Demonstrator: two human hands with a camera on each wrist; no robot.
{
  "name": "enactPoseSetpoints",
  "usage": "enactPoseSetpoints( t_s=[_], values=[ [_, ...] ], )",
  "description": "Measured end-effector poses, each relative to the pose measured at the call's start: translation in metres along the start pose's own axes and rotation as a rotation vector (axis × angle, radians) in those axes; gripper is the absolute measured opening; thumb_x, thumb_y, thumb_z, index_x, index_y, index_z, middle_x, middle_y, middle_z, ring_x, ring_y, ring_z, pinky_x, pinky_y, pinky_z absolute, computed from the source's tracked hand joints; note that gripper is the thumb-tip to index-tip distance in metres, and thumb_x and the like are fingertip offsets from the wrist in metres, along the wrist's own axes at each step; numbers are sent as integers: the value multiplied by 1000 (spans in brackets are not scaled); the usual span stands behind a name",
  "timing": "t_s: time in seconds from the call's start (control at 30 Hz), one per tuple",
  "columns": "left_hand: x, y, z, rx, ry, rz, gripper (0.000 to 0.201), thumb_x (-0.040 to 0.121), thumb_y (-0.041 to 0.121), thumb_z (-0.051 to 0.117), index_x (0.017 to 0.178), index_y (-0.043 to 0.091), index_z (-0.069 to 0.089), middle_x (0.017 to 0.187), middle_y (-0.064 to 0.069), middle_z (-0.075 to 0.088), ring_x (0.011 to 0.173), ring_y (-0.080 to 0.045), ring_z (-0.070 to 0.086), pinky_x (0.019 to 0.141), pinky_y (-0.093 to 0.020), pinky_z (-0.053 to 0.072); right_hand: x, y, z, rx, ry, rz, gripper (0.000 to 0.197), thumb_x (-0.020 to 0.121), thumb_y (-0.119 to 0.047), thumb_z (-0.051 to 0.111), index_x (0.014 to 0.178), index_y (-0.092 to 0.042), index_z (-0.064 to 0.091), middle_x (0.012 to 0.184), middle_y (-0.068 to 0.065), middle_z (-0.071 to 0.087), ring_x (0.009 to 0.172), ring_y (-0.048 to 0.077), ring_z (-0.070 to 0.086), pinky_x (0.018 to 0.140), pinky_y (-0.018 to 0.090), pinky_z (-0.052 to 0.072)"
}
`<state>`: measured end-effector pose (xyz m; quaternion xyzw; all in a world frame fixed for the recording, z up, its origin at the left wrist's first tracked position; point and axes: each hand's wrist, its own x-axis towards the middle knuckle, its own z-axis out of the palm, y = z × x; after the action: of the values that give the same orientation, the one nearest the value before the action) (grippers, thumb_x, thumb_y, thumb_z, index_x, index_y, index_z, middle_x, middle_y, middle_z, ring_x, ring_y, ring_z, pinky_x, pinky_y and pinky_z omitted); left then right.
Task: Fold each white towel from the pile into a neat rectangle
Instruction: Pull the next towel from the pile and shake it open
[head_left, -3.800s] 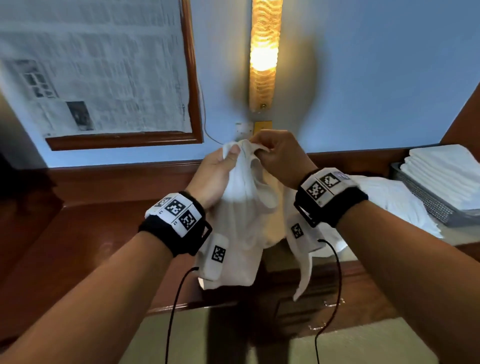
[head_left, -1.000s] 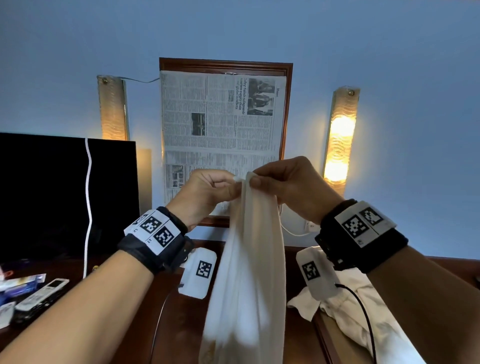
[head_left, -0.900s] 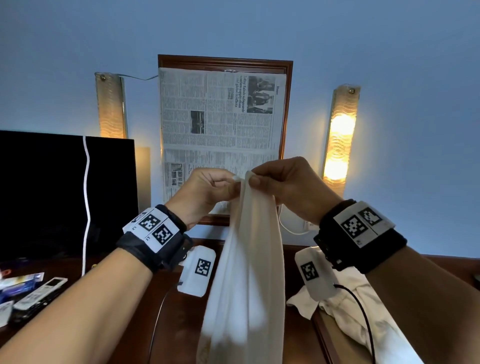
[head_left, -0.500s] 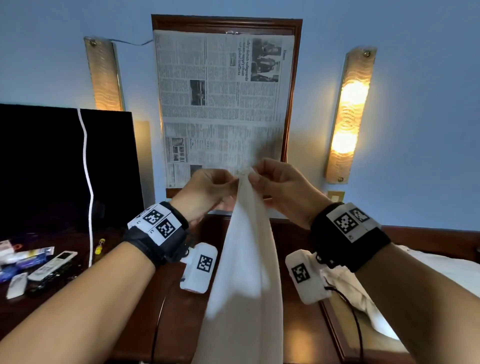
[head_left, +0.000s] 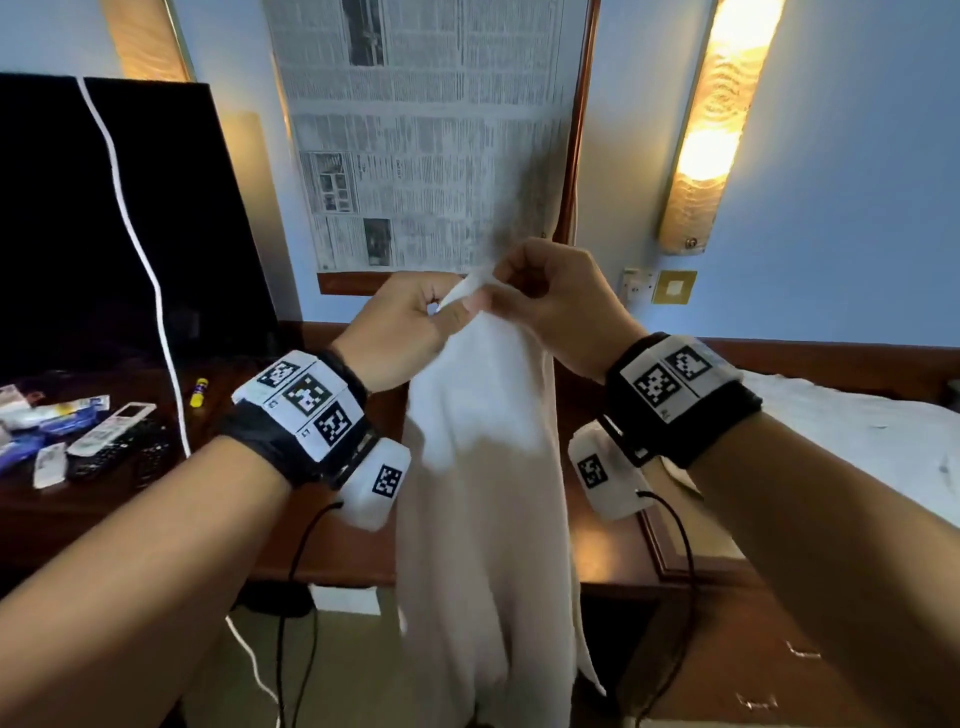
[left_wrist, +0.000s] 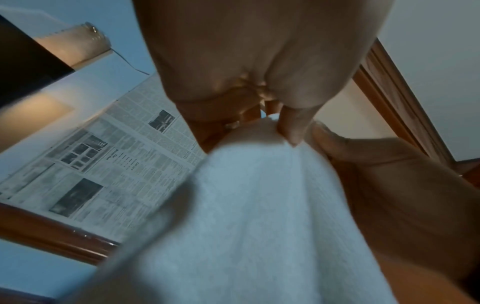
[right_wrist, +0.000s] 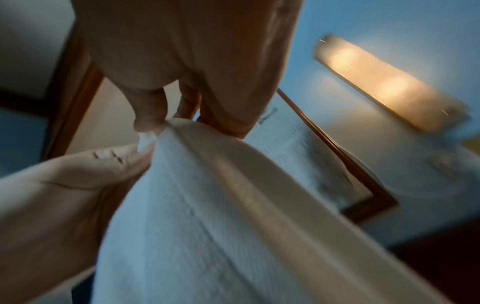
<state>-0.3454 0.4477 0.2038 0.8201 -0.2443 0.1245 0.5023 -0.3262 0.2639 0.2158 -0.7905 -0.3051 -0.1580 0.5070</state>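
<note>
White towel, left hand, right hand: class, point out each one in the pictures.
white towel (head_left: 483, 519), head view, hanging middle of cloth.
left hand (head_left: 400, 332), head view, back of hand.
right hand (head_left: 561, 306), head view, back of hand.

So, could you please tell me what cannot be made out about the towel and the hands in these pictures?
- Towel, head view: its lower end is cut off by the bottom edge, so its length and any folds are unknown.
- Left hand and right hand: which corners they pinch is hidden by the fingers.
- Both wrist views: motion blur.
</note>
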Motion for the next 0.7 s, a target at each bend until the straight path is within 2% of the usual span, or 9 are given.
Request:
enactPoseSetpoints(
  t_s=[0.13, 0.2, 0.27, 0.3, 0.37, 0.4, 0.5, 0.6, 0.7],
  values=[
    [1, 0, 7, 114, 1, 17, 32, 106, 9, 45, 106, -18, 62, 45, 17, 45, 37, 1, 39, 42, -8, 24, -25, 31, 5, 387, -70, 179, 26, 90, -30, 66, 95, -4, 68, 88, 12, 65, 80, 23, 58, 76, 39, 47],
    [2, -2, 7, 133, 11, 19, 31, 106, 7, 45, 104, -19, 62, 58, 11, 51, 40, 4, 44, 45, -6, 27, -47, 52, 11, 390, -130, 268, 24, 93, -27, 64, 88, -4, 68, 85, 15, 65, 76, 21, 59, 71, 35, 48],
    [2, -8, 3, 143, 49, 18, 31, 106, 8, 46, 98, -18, 62, 63, 2, 50, 43, 4, 46, 46, -7, 29, -70, 77, 20, 202, -202, 269, 26, 95, -24, 63, 76, -7, 65, 73, 13, 61, 66, 15, 55, 61, 30, 44],
    [2, -11, -1, 158, 67, 11, 33, 106, 10, 47, 94, -18, 61, 60, 0, 49, 42, 2, 45, 46, -10, 30, -82, 92, 25, 88, -264, 257, 25, 95, -22, 63, 77, -4, 66, 73, 14, 63, 65, 14, 56, 60, 30, 45],
    [0, -19, -8, 169, 94, -11, 36, 106, 15, 48, 88, -14, 59, 52, 3, 51, 42, -3, 43, 45, -17, 32, -106, 126, 33, -158, -313, 297, 18, 94, -14, 60, 80, -6, 68, 74, 9, 69, 66, 20, 62, 63, 33, 50],
    [-2, -23, -12, 166, 123, -20, 37, 106, 18, 49, 87, -12, 60, 53, 0, 53, 44, -10, 45, 46, -21, 32, -116, 147, 35, -266, -280, 334, 19, 91, -11, 59, 74, -11, 66, 68, 6, 66, 64, 21, 61, 60, 34, 49],
    [-9, -40, -30, 155, 290, -52, 38, 101, 27, 54, 85, -6, 63, 72, -12, 55, 64, -21, 47, 57, -29, 33, -145, 204, 30, -509, -213, 483, 38, 85, -11, 60, 54, -22, 41, 53, -5, 46, 58, 26, 51, 54, 31, 32],
    [-19, -51, -51, 106, 478, -142, 23, 91, 35, 57, 70, 26, 61, 75, 1, 58, 73, -16, 53, 66, -30, 40, -179, 251, 14, -677, -357, 654, 31, 82, -12, 59, 58, -19, 41, 65, 5, 56, 74, 35, 60, 61, 32, 40],
    [-20, -78, -79, 76, 593, -236, 21, 93, 43, 58, 78, 29, 62, 72, 20, 64, 73, 3, 61, 72, -22, 50, -210, 276, -5, -755, -482, 800, 11, 82, -14, 58, 81, -19, 68, 87, 14, 68, 87, 35, 66, 74, 36, 52]
  ],
)
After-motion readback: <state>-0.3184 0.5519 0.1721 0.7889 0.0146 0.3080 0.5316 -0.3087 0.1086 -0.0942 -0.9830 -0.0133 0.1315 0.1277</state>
